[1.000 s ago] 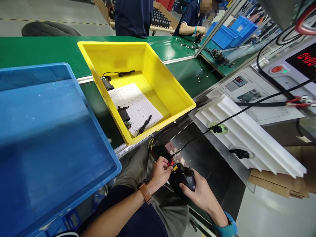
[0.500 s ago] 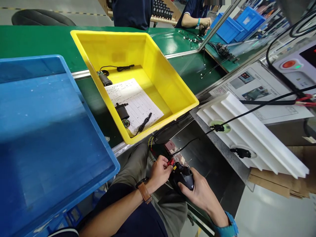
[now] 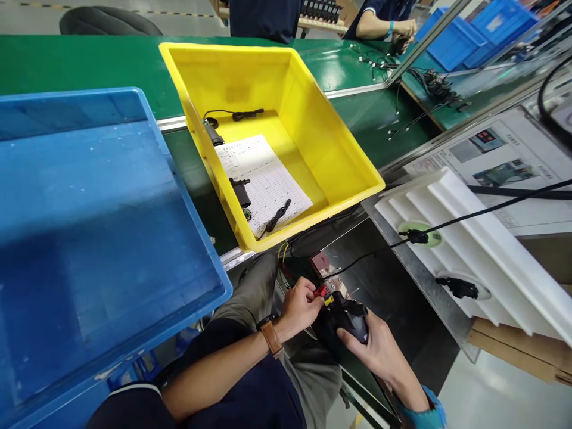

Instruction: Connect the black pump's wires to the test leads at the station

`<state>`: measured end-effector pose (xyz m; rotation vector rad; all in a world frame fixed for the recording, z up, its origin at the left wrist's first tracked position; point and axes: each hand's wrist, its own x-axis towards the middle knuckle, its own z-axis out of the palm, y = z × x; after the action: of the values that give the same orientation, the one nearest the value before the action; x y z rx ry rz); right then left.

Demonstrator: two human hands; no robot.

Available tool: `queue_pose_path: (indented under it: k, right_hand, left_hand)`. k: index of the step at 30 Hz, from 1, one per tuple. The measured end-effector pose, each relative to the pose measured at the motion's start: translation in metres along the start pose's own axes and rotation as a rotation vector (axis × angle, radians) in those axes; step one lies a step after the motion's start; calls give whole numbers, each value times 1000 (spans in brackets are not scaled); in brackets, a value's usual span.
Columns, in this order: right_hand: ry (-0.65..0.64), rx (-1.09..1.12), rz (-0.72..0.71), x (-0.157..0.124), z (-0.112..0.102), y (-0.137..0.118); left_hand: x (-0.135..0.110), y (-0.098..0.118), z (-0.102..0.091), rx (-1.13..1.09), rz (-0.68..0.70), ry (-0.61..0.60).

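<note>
My right hand (image 3: 379, 348) wraps round a rounded black housing with short spouts (image 3: 353, 325), which looks like a small pump, low over my lap. Against its left side, my left hand (image 3: 300, 305) is closed in a pinch at a small red connector (image 3: 320, 291). What lies between those fingertips is partly hidden. A small yellow piece (image 3: 329, 301) shows between the connector and the housing. Just behind them is a fixture with a reddish block (image 3: 320, 262) and clear parts. A black cable (image 3: 379, 253) runs from there up to the right.
A yellow bin (image 3: 339, 137) holds a printed sheet (image 3: 272, 173), black cylindrical parts and coiled cables. Left of it stands a blue tray (image 3: 89, 238). A white ribbed rack (image 3: 473, 250) with black plugs is at right. Across the green bench (image 3: 89, 59), a co-worker's hands (image 3: 404, 30) handle a dark part.
The whole view has shifted, so the bins and hands appear farther right. Both hands keep their grip around the housing and red connector, with little visible change.
</note>
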<state>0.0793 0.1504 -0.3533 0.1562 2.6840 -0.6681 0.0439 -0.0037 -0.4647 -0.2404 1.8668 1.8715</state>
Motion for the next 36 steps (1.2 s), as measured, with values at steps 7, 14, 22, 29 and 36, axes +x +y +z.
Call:
queue_pose_path:
  k: [7, 14, 22, 29, 36]
  right_hand:
    - [-13, -27, 10, 0, -5, -1]
    - [-74, -42, -28, 3, -12, -7]
    - [-96, -95, -34, 4, -14, -6]
    - [-55, -131, -6, 6, -11, -7]
    - [-32, -148, 37, 7, -10, -8]
  left_hand:
    - [0, 1, -2, 30, 13, -1]
    - [0, 1, -2, 52, -6, 7]
    - [-1, 1, -2, 63, -16, 1]
    - [-1, 3, -4, 70, -30, -11]
    - [-3, 7, -8, 56, -34, -30]
